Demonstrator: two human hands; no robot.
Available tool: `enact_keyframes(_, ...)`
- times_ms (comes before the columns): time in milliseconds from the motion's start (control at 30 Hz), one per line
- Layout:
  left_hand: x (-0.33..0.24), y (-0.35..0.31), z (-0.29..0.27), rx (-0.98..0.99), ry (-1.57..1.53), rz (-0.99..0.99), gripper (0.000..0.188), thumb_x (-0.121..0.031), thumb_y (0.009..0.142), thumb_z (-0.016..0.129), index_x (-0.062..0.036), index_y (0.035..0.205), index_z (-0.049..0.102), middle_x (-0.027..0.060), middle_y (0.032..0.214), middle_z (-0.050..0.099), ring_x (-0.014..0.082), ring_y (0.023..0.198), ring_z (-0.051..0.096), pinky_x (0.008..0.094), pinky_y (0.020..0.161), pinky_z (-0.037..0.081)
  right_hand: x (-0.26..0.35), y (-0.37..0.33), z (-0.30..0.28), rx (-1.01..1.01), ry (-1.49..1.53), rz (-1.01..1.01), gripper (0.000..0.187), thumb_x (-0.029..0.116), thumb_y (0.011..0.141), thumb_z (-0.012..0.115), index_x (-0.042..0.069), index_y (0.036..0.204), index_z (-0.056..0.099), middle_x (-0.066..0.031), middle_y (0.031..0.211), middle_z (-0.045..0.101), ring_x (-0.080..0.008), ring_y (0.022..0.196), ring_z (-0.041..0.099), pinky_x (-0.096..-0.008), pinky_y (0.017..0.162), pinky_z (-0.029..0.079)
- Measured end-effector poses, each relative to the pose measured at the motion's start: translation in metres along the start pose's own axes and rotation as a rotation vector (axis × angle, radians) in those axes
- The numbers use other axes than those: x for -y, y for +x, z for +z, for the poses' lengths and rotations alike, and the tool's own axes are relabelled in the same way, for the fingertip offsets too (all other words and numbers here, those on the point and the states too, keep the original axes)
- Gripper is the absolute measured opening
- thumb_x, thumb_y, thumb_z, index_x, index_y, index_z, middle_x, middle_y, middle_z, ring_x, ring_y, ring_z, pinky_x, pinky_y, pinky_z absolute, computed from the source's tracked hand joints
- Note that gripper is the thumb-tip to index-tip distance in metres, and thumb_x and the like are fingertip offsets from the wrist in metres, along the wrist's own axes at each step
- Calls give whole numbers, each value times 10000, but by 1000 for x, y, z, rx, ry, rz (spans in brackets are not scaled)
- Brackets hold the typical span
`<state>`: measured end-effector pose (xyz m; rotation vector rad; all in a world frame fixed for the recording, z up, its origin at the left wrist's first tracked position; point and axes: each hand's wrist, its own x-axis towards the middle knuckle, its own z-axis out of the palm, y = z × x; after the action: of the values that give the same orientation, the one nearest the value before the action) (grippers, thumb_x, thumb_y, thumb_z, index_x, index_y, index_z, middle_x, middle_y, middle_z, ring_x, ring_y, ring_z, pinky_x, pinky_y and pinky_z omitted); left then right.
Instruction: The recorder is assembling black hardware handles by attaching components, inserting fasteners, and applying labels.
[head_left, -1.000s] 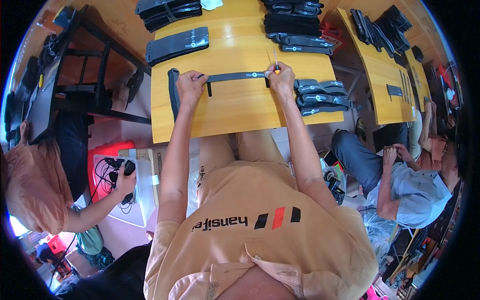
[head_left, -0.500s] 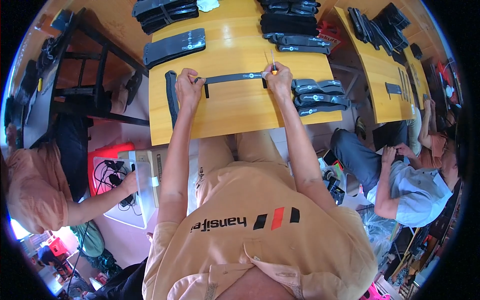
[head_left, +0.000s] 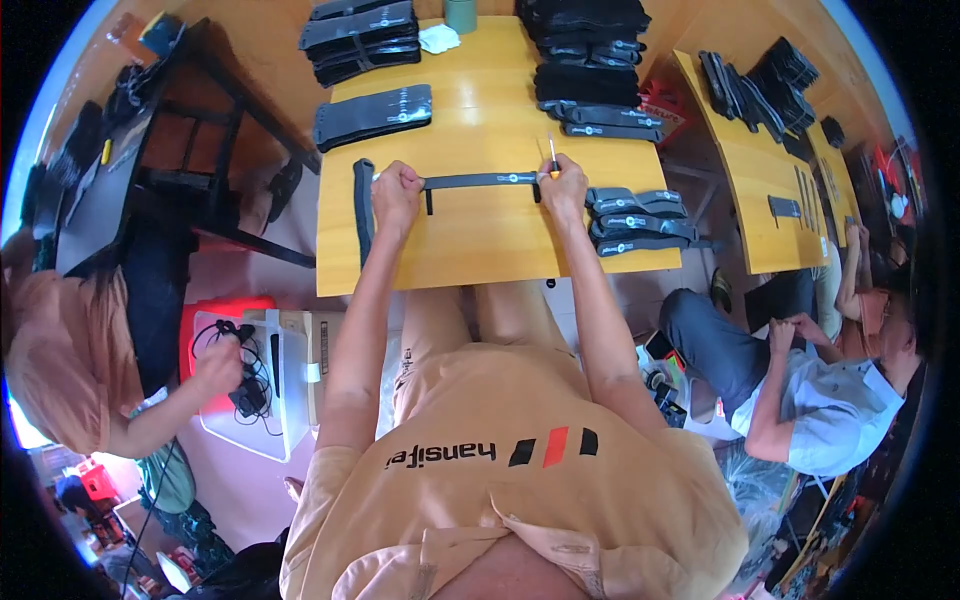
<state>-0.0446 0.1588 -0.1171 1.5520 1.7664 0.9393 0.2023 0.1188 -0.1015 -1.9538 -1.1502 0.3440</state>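
A narrow dark grey strap (head_left: 465,182) with a pale printed mark is stretched from side to side on the yellow table. My left hand (head_left: 398,195) is closed at its left end, with curled fingers that hide the tip. At the other end my right hand (head_left: 562,192) pinches the strap. That same hand also holds a thin tool (head_left: 552,152), like a small screwdriver, its metal shaft pointing away from me and a bit of orange handle showing. A short black strip (head_left: 430,203) lies below the strap near my left hand; a second one is partly hidden beside my right.
Left of my left hand lies a long folded dark strap (head_left: 363,215). Bundled straps (head_left: 640,222) are piled at right. Farther back are a flat strap stack (head_left: 375,115) and taller stacks (head_left: 360,45). A co-worker's hand (head_left: 218,362) is over a clear bin (head_left: 293,400) of black cables.
The view has shifted, so the table sits slightly lower. My left fingers have curled more tightly at the strap's end. The co-worker's hand at left has moved left, away from the bin's right side.
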Motion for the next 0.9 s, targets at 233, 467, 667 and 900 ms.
enact_keyframes(233,-26,-24,-41,-253,213,269,137,-53,742,588,-47,874,554,153,830,564,353,760,566,449,644,434,-6,-3,-5,49,63,21,82,110,754,588,35,786,587,-189,756,618,-358,765,599,-427,692,453)
enact_keyframes(467,-4,-47,-90,-96,553,-43,438,-385,692,663,-1,874,555,199,843,607,374,818,589,455,713,450,32,-55,-35,108,289,-153,87,16,756,553,16,838,584,-111,732,604,-214,698,590,-312,662,457)
enact_keyframes(667,-4,-61,-88,-88,-341,-118,239,-222,743,662,-26,762,526,30,595,533,134,519,515,275,471,398,55,-120,-24,551,497,-258,136,16,783,567,20,918,582,-25,741,567,-92,653,529,-225,591,435)
enact_keyframes(900,-77,-110,-70,-20,-814,-219,182,-239,853,585,-69,880,525,12,680,588,50,502,510,180,414,369,113,-145,-56,839,902,185,251,27,798,567,47,1044,525,-21,704,536,-31,409,363,-175,351,267)
